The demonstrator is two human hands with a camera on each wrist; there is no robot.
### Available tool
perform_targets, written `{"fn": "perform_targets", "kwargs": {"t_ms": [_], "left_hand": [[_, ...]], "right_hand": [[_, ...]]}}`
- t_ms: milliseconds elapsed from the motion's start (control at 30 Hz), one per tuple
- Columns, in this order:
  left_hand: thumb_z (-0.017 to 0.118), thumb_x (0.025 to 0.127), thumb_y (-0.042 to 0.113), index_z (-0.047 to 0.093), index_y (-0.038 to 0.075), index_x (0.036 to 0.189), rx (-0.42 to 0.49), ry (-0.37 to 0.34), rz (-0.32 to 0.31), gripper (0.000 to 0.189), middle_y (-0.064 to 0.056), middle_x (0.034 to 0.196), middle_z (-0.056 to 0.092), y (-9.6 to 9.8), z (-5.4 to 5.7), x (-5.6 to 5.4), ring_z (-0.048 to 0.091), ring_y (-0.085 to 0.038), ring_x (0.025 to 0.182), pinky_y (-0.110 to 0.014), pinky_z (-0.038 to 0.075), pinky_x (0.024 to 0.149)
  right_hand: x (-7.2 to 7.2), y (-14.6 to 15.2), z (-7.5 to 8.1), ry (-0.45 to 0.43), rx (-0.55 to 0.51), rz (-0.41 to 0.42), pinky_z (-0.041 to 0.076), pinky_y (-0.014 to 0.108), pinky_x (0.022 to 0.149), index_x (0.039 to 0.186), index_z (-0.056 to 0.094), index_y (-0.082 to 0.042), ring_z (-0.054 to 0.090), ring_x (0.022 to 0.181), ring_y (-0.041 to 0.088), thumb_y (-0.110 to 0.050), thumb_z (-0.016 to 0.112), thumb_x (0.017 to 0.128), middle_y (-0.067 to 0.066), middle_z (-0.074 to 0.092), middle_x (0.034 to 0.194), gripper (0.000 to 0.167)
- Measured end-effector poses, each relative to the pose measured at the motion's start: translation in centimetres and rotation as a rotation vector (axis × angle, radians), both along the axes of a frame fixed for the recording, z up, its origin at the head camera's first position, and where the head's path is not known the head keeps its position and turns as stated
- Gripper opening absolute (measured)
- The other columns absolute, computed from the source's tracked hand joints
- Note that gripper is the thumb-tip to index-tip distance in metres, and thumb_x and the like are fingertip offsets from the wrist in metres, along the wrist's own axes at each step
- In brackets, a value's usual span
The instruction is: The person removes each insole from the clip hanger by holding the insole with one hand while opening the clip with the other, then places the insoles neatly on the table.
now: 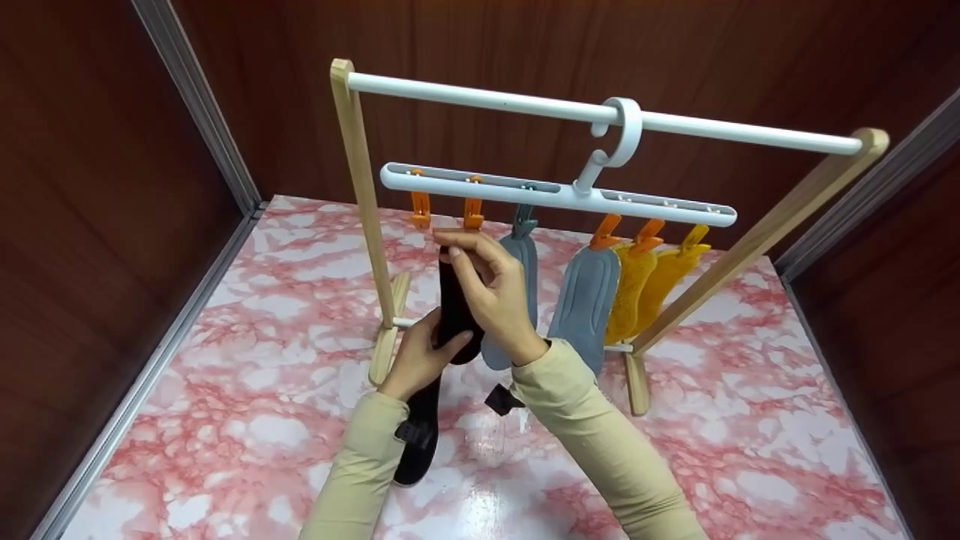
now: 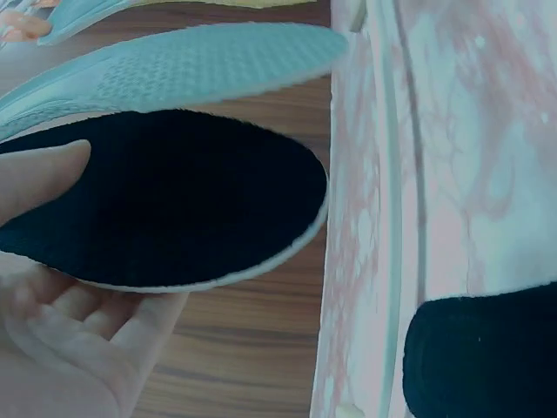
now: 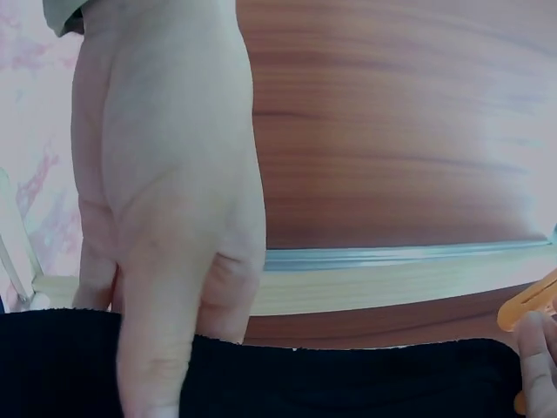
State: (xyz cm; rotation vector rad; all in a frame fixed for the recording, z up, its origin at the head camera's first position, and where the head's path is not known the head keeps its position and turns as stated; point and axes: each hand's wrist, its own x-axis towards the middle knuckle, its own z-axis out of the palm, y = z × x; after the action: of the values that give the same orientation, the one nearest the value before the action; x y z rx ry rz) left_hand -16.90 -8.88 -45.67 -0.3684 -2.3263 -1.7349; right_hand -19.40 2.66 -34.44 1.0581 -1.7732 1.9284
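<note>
At frame centre, my left hand (image 1: pixel 418 356) gripped the black insole (image 1: pixel 455 311), likely steadying it, my right hand (image 1: pixel 501 294) pinching its top near an orange clip (image 1: pixel 472 211).

Above our right hand (image 1: pixel 491 289) we have a clip (image 1: pixel 472 211), another left of it — both on the hanger (image 1: pixel 583 199), under the rail (image 1: pixel 510 102). Right of our held insole (image 1: pixel 454 304) hang more insoles (image 1: pixel 589 292); below our left hand (image 1: pixel 420 354) (nearer us) a loose insole (image 1: pixel 420 454) lies on the surface (image 1: pixel 277 431).
</note>
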Motion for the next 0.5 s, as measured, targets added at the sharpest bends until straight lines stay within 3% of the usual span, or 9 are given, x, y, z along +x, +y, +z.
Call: {"fn": "perform_targets", "kwargs": {"t_ms": [133,267,500], "left_hand": [[0.068,0.089,0.013,0.06,-0.002,0.119,0.072,-0.029,-0.009,0.035,-0.017,0.109,0.068,0.3,0.0,-0.4,0.065,-0.027,0.1,-0.037,0.05,0.087],[0.067,0.089,0.008,0.062,-0.004,0.113,0.136,-0.058,0.033,0.028,-0.018,0.104,0.068,0.7,0.1,-0.7,0.063,-0.024,0.094,-0.029,0.049,0.081],[0.066,0.089,0.008,0.062,-0.007,0.114,0.173,-0.103,0.088,0.029,-0.022,0.107,0.067,1.5,3.4,0.8,0.065,-0.029,0.099,-0.035,0.05,0.086]], "right_hand": [[0.0,0.3,-0.2,-0.017,-0.019,-0.005,0.051,0.052,0.084,0.106,0.063,0.012,0.065,0.096,0.024,0.004,0.051,0.095,0.026,0.063,0.109,0.019],[0.1,0.6,-0.2,-0.029,-0.038,-0.028,0.053,0.043,0.083,0.104,0.063,0.014,0.064,0.092,0.029,0.003,0.052,0.094,0.027,0.064,0.105,0.018],[-0.1,1.7,-0.2,-0.06,-0.116,-0.1,0.054,0.032,0.08,0.102,0.061,0.015,0.064,0.091,0.018,0.003,0.051,0.093,0.02,0.066,0.099,0.018]]}}
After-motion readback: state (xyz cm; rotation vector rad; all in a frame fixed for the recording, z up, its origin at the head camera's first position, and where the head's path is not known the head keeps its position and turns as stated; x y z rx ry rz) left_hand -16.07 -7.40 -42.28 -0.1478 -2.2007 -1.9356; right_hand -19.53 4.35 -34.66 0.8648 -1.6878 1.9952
